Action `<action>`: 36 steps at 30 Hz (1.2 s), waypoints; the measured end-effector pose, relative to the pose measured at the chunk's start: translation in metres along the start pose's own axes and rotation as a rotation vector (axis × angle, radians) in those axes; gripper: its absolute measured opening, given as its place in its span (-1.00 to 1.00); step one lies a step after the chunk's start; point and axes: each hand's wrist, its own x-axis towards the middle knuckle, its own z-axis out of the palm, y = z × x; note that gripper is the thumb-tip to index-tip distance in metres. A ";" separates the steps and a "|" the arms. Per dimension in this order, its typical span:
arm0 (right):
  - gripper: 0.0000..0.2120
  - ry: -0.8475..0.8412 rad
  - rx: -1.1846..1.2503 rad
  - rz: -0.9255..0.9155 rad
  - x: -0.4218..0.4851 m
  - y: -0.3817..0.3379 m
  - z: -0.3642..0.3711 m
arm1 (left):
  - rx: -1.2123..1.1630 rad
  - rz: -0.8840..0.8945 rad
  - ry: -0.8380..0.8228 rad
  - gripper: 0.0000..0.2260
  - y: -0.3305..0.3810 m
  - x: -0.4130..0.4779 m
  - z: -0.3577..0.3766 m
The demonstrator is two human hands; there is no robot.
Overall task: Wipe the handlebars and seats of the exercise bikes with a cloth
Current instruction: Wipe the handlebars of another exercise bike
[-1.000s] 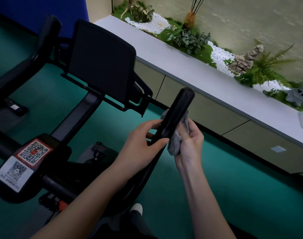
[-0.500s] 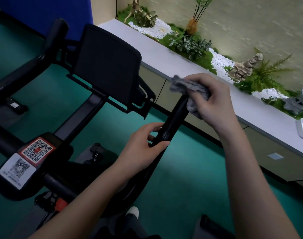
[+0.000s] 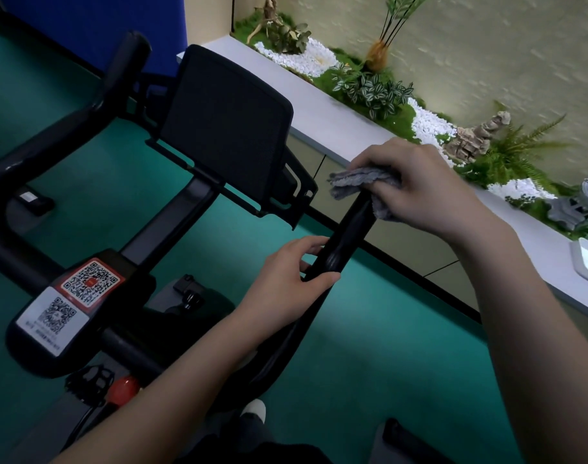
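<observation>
At the far tip of the bike's right handlebar [image 3: 349, 236], a grey cloth [image 3: 363, 182] is sitting bunched over the end of the black grip. The right hand [image 3: 420, 189] is clamping it there from above, its fingers curling round cloth and bar together. Lower on the same bar, the left hand [image 3: 286, 283] is gripping the black tube, with the thumb on the near side and the fingers wrapping round the far side.

Just left of the bar, the bike's dark console panel [image 3: 225, 128] is standing tilted on its stem. Beyond it the left handlebar [image 3: 118, 72] is reaching up toward a blue wall panel [image 3: 85, 15]. Near the person, on the frame, an orange QR sticker [image 3: 90, 283] and a white QR sticker [image 3: 53, 316] are lying side by side, and a red knob [image 3: 123, 390] is showing below them.

Teal floor [image 3: 386, 346] is spreading under everything. Along the right, a pale grey surface [image 3: 319, 112] is running past, carrying leafy plants [image 3: 373, 88], white pebbles [image 3: 426, 125] and a small rock ornament [image 3: 477, 135] against a beige wall.
</observation>
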 end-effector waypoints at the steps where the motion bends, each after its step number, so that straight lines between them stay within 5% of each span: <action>1: -0.75 -0.042 -0.046 -0.027 0.004 -0.003 0.000 | 0.000 -0.002 -0.002 -0.60 0.000 0.000 0.000; 10: -0.75 -0.191 -0.323 -0.161 0.010 -0.016 0.015 | -0.018 -0.056 -0.010 -0.51 -0.005 -0.008 -0.006; 21: -0.73 -0.331 -0.301 -0.219 -0.008 -0.038 0.058 | -0.044 -0.108 -0.009 -0.60 -0.008 -0.022 -0.018; 25: -0.71 -0.135 -0.069 -0.158 -0.016 -0.039 0.042 | -0.019 -0.090 -0.031 -0.62 -0.010 -0.029 -0.022; 28: -0.68 0.076 -0.144 -0.136 -0.020 -0.034 0.034 | 0.002 -0.074 -0.038 -0.65 -0.009 -0.031 -0.022; 36: -0.75 -0.196 -0.174 -0.177 -0.030 -0.046 0.063 | 0.013 -0.083 -0.052 -0.64 -0.003 -0.031 -0.025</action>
